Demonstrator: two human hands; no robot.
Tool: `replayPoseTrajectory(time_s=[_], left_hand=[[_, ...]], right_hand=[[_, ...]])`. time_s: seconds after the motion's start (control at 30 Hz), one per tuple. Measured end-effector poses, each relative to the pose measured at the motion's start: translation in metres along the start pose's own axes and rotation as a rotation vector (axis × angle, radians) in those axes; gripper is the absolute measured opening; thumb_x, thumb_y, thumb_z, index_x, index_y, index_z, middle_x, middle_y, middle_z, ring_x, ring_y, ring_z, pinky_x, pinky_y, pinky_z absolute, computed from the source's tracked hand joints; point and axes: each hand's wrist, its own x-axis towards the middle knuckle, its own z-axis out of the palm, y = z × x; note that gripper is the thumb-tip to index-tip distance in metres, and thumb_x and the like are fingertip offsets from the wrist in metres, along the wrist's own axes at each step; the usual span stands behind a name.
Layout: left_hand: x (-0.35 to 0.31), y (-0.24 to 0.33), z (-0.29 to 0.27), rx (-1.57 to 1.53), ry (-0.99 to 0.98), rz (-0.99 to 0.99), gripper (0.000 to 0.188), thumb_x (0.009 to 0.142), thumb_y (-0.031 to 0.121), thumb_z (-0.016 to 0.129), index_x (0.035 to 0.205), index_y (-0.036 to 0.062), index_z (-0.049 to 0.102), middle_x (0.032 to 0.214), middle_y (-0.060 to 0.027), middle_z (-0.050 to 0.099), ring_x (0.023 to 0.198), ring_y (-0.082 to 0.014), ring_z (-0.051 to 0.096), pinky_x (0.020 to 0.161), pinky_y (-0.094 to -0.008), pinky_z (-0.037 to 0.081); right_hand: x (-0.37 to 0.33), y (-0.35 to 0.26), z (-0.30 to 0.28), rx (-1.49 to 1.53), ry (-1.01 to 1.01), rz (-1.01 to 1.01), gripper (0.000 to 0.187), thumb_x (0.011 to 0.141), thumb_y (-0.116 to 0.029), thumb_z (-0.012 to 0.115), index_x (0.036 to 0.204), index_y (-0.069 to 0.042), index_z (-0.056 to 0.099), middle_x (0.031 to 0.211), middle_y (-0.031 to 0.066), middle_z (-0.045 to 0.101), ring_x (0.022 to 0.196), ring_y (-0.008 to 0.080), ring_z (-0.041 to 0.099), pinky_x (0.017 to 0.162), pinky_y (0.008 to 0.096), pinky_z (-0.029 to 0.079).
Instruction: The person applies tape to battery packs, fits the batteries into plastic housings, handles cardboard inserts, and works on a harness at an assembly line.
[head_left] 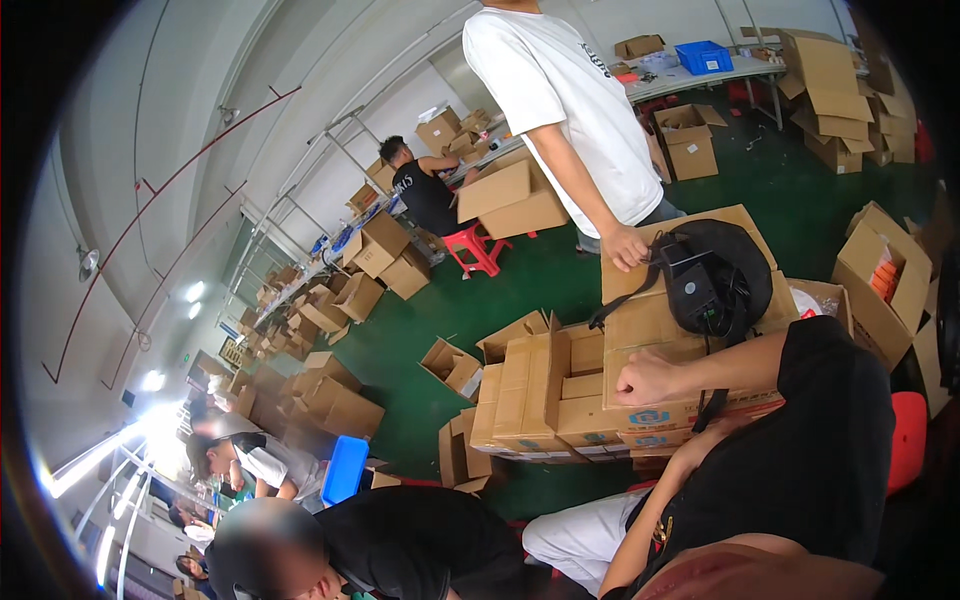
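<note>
My right hand [650, 380] is closed in a fist and rests on top of a brown cardboard carton [632, 335]; nothing shows in it. Below that forearm lies my left hand [712, 438], by the carton's near side, its fingers mostly hidden. A black strap [711, 408] hangs down close to it. On the carton beyond my fist sits a black cap [735, 270] with a small black box [692, 290] and cables on it. Across the carton, a standing person in a white T-shirt [560, 90] rests a hand [628, 248] beside the cap.
More cartons [515, 390] stand left of mine. A person in a black shirt [430, 540] leans in close at the lower left. An open carton with orange things [885, 270] and a red seat [906, 440] are at right. A blue crate [703, 57] tops a far table.
</note>
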Motion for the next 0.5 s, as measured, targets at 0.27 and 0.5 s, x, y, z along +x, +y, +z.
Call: replayPoseTrajectory(time_s=[0.27,0.5], left_hand=[[0.016,-0.039,0.015,-0.131,0.010,0.135,0.048,0.094,0.022,0.053,0.137,0.0012,0.051,0.140,-0.0208,0.052,0.132,-0.0315,0.047,0.112,-0.0350,0.031],[-0.009,-0.002,0.004,0.019,0.035,0.033,0.044,0.097,0.023,0.052,0.135,0.0011,0.054,0.137,-0.0194,0.056,0.126,-0.0287,0.051,0.108,-0.0356,0.035]], right_hand=[[0.000,0.000,-0.002,0.023,0.004,-0.010,0.028,0.079,-0.028,0.064,0.059,-0.008,0.066,0.058,0.0176,0.058,0.055,0.0395,0.059,0.053,0.0473,0.047],[0.001,-0.001,-0.002,-0.014,-0.033,0.058,0.023,0.075,-0.027,0.062,0.061,-0.010,0.068,0.060,0.0190,0.061,0.058,0.0399,0.062,0.060,0.0497,0.050]])
